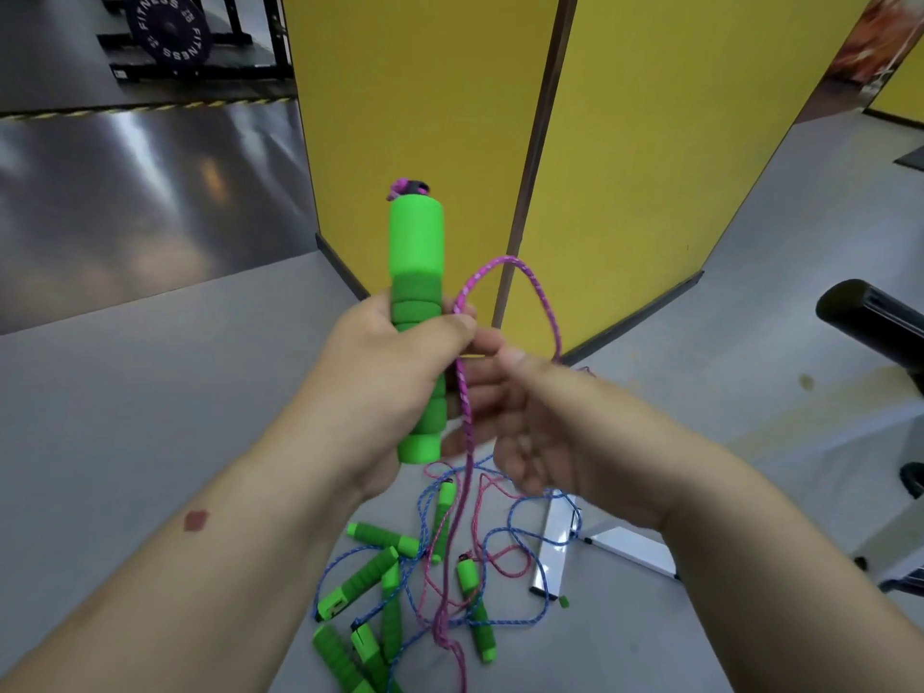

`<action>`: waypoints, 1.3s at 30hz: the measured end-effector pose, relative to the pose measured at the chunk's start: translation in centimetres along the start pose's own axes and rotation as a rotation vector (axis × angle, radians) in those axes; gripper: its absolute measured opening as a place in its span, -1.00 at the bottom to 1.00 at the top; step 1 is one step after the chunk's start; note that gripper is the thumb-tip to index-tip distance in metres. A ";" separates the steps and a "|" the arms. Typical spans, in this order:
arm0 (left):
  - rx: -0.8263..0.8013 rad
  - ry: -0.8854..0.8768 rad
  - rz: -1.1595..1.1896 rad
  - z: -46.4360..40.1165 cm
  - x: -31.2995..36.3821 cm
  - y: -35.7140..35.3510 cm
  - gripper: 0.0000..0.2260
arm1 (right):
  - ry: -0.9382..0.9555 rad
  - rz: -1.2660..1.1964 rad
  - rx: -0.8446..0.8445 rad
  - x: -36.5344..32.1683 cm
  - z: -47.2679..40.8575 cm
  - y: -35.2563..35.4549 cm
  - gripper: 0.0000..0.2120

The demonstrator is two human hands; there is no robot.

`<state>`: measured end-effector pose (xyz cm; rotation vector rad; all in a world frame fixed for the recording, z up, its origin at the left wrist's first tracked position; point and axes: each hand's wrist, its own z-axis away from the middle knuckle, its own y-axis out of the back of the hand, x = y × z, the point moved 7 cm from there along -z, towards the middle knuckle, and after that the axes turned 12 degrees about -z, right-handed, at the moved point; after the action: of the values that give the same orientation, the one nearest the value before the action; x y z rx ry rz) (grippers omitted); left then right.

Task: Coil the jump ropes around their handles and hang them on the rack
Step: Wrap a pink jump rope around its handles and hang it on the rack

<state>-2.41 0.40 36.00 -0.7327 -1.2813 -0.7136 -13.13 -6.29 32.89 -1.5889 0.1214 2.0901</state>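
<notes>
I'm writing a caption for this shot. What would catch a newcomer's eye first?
The bright green foam handle held upright at centre by the left hand, with a pink rope looping off it past the right hand. Next, the tangle of green handles and blue and pink ropes on the grey floor below, and the yellow panels behind.

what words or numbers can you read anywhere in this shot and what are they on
"FITNESS", printed twice around the rim of the dark weight plate on the rack at top left.
Small figures between the two words on that plate: too blurred to read.
Nothing readable on the green handles or ropes.
</notes>
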 end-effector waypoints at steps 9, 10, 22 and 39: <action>-0.225 0.069 -0.060 0.1 -1.0 -0.5 -0.83 | 0.528 -0.123 0.275 -4.4 1.0 1.7 -0.81; -0.298 0.045 -0.093 0.6 -1.2 -1.5 -0.84 | 0.564 -0.125 0.337 -4.6 1.2 2.2 -0.83; -0.095 0.012 0.025 0.2 -1.2 -1.3 -0.94 | 0.389 -0.047 0.388 -2.6 0.6 2.3 -0.77; -0.103 -0.025 0.102 -0.2 -1.7 -1.0 -0.83 | 0.506 0.035 0.266 -4.3 1.1 0.6 -0.81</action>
<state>-3.33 -0.27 34.41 -0.8871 -1.2273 -0.6937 -13.54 -7.90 37.09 -1.9122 0.5775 1.5709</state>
